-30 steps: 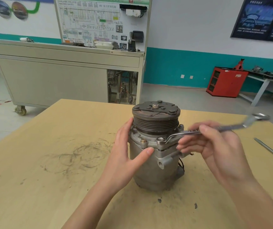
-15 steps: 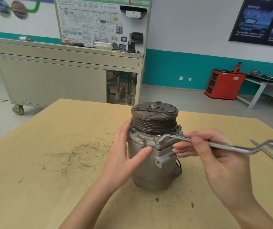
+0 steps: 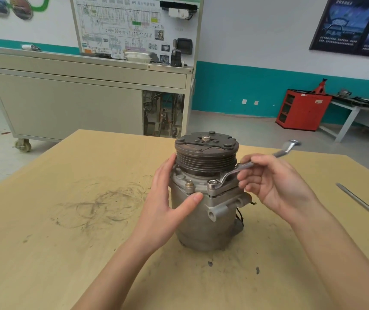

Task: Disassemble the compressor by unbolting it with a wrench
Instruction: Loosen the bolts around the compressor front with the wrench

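**Desk:** How were the hands sitting at that moment?

**Operator:** I saw the left hand (image 3: 168, 206) laid flat against the 9 o'clock side of the compressor (image 3: 201, 222). Its fingers (image 3: 170, 163) ran straight up toward the pulley (image 3: 206, 157), and the thumb stretched across the front of the housing, pointing to 3 o'clock. It pressed on the housing and was not curled round anything. The right hand (image 3: 275, 186) was at 3 o'clock of the unit, palm turned toward me, with its fingers and thumb clamped on the shaft of the wrench (image 3: 230, 173).

**Desk:** And the wrench itself?

**Operator:** Its ring end sat over a bolt (image 3: 212, 181) on the front flange, just below the pulley. The shaft rose out toward 2 o'clock, and the far end was blurred above the far edge of the counter (image 3: 67, 242).

**Desk:** Where was the compressor, and how did it look?

**Operator:** It stood upright near the middle of the counter, with the dark ribbed pulley and clutch plate on top and the grey cast body below. A second bolt (image 3: 189, 184) was seated in the flange just at 9 o'clock of the first. The wood around it was smudged with dark scuffs. A thin metal rod (image 3: 362, 204) lay well apart at 3 o'clock.
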### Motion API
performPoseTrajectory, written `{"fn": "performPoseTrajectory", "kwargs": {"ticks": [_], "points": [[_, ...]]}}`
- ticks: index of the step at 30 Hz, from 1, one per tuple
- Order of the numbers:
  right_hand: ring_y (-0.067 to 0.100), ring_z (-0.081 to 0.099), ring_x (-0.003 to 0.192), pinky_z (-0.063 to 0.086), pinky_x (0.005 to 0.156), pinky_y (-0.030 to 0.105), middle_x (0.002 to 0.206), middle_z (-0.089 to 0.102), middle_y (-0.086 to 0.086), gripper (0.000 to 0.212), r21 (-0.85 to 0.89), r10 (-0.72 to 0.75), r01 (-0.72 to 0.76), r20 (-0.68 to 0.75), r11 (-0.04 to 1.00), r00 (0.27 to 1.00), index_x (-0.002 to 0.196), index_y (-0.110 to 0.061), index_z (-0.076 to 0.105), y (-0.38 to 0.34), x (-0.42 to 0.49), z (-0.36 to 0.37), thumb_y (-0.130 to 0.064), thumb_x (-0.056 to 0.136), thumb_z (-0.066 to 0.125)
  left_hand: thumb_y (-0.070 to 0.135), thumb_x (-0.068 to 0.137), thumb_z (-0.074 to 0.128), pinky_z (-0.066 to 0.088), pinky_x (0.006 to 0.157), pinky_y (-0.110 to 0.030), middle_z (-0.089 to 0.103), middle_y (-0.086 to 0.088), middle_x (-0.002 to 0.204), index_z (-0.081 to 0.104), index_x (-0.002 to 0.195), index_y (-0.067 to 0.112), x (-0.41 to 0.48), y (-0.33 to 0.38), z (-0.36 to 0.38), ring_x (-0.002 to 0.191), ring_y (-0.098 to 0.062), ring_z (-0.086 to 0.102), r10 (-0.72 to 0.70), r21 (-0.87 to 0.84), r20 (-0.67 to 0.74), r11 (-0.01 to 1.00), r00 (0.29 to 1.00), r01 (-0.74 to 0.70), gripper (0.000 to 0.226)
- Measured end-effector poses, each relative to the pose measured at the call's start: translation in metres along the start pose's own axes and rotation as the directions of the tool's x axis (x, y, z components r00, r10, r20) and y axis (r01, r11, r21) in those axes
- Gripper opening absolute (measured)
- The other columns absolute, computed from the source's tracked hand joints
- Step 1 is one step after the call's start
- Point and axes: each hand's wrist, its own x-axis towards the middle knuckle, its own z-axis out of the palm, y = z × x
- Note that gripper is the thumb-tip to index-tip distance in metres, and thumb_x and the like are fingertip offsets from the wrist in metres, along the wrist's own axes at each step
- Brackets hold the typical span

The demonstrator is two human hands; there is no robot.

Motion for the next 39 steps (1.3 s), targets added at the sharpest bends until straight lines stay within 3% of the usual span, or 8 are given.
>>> {"fn": "performPoseTrajectory", "kwargs": {"ticks": [12,17,20,26,31,35,37,39], "points": [[0.024,0.071,0.064,0.058,0.059,0.028,0.072,0.072,0.007,0.025,-0.359,-0.543,0.527,0.065,0.77,0.838,0.087,-0.011,0.066,0.002,-0.043,0.02,-0.035,0.092,0.058,0.07,0.072,0.055,0.03,0.116,-0.031,0.029,0.023,0.15,0.017,0.144,0.048,0.0,0.001,0.001,0.137,0.01,0.027,-0.018,0.001,-0.002,1.0,1.0,0.018,0.083],[0.02,0.072,0.072,0.058,0.065,0.027,0.079,0.073,0.0,0.031,-0.422,-0.541,0.549,0.152,0.721,0.827,0.092,-0.017,0.066,0.012,-0.057,0.019,-0.046,0.091,0.055,0.071,0.072,0.055,0.03,0.115,-0.031,0.029,0.024,0.151,0.017,0.143,0.052,0.0,0.001,0.001,0.137,0.01,0.028,-0.019,0.013,-0.003,1.0,1.0,0.019,0.083],[0.029,0.072,0.069,0.058,0.062,0.029,0.076,0.073,0.009,0.021,-0.289,-0.491,0.483,0.05,0.827,0.87,0.088,-0.015,0.066,0.013,-0.051,0.016,-0.031,0.092,0.055,0.072,0.072,0.055,0.03,0.113,-0.028,0.029,0.024,0.15,0.017,0.145,0.05,0.0,0.001,0.0,0.136,0.011,0.028,-0.022,0.009,0.001,1.0,1.0,0.022,0.085],[0.027,0.068,0.057,0.053,0.049,0.023,0.066,0.069,0.017,0.028,0.053,0.001,0.007,-0.149,0.999,0.989,0.078,-0.001,0.058,0.0,-0.007,0.006,-0.007,0.097,0.038,0.07,0.072,0.055,0.031,0.115,-0.033,0.03,0.022,0.151,0.019,0.148,0.044,0.0,0.001,0.0,0.137,0.009,0.029,-0.025,0.006,-0.002,1.0,1.0,0.025,0.088],[0.028,0.07,0.081,0.056,0.068,0.028,0.076,0.07,0.015,0.037,0.099,-0.215,0.229,-0.136,0.968,0.967,0.071,-0.01,0.058,-0.024,-0.01,0.002,-0.015,0.099,0.035,0.072,0.072,0.055,0.033,0.114,-0.034,0.03,0.024,0.149,0.018,0.144,0.051,0.0,0.002,0.0,0.136,0.01,0.029,-0.021,0.01,-0.005,1.0,1.0,0.021,0.084],[0.017,0.057,0.057,0.054,0.063,0.024,0.053,0.054,-0.003,0.029,-0.234,-0.42,0.416,0.035,0.879,0.907,0.074,-0.018,0.05,-0.044,-0.026,0.013,-0.024,0.098,0.034,0.072,0.072,0.055,0.033,0.114,-0.032,0.029,0.027,0.149,0.018,0.145,0.051,0.0,0.001,0.0,0.135,0.011,0.029,-0.017,0.008,-0.003,1.0,1.0,0.018,0.084],[0.012,0.042,0.045,0.04,0.045,0.024,0.049,0.047,-0.003,0.028,-0.614,-0.39,0.369,0.107,0.698,0.915,0.077,-0.024,0.057,-0.035,-0.033,0.027,-0.042,0.095,0.045,0.07,0.072,0.056,0.033,0.114,-0.034,0.029,0.028,0.149,0.02,0.147,0.047,0.0,0.001,0.0,0.136,0.011,0.029,-0.015,-0.001,-0.007,1.0,1.0,0.015,0.087],[0.011,0.042,0.048,0.036,0.052,0.033,0.051,0.052,-0.003,0.026,-0.85,-0.305,0.306,0.182,0.43,0.935,0.08,-0.027,0.063,-0.019,-0.038,0.038,-0.052,0.079,0.057,0.068,0.073,0.057,0.034,0.115,-0.036,0.03,0.026,0.149,0.02,0.148,0.045,-0.001,0.001,0.001,0.137,0.009,0.029,-0.009,-0.008,-0.012,1.0,1.0,0.009,0.086]]}}
